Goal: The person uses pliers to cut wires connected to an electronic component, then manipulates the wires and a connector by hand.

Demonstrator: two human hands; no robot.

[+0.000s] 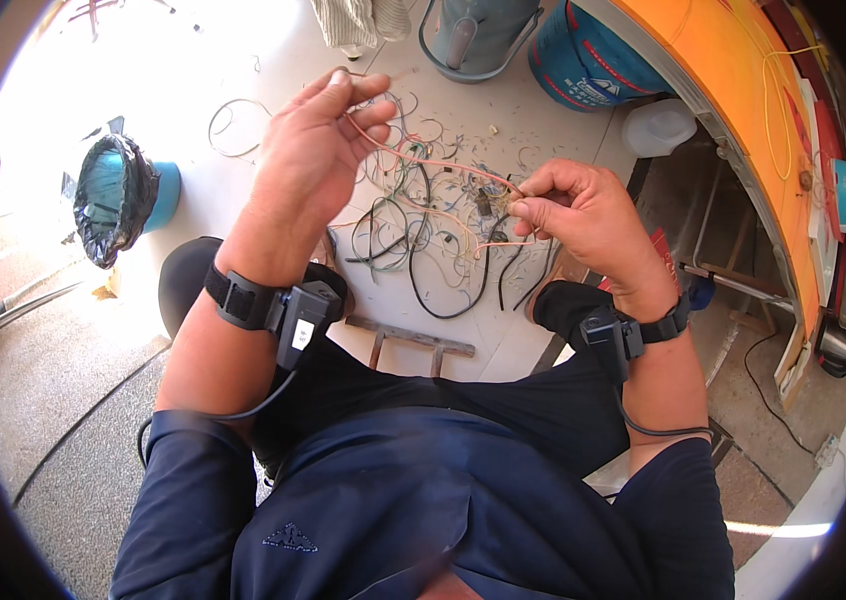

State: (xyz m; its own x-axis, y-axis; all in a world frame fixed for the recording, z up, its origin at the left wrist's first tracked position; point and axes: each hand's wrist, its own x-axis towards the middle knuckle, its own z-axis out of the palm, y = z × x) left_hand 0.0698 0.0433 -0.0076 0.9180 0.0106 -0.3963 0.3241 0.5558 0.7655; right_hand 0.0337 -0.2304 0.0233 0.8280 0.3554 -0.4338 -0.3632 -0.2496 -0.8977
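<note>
A thin pinkish-orange wire (423, 159) runs between my two hands, sagging slightly. My left hand (318, 135) is raised, its thumb near the index finger and the wire passing by its palm side. Between thumb and fingertips, my right hand (583, 205) pinches the other stretch of the same wire, and a loose length hangs below it. Beneath both hands lies a scattered tangle of wires (423, 215) and small clippings on the pale tiled floor. Some pieces are black, others green or reddish.
A blue bin lined with a black bag (118, 200) stands at the left. Farther off are a grey bucket (463, 40) and a blue bucket (583, 60). An orange-topped table (733, 90) curves along the right, with a white plastic jug (659, 127) below its edge. Black straps circle both wrists.
</note>
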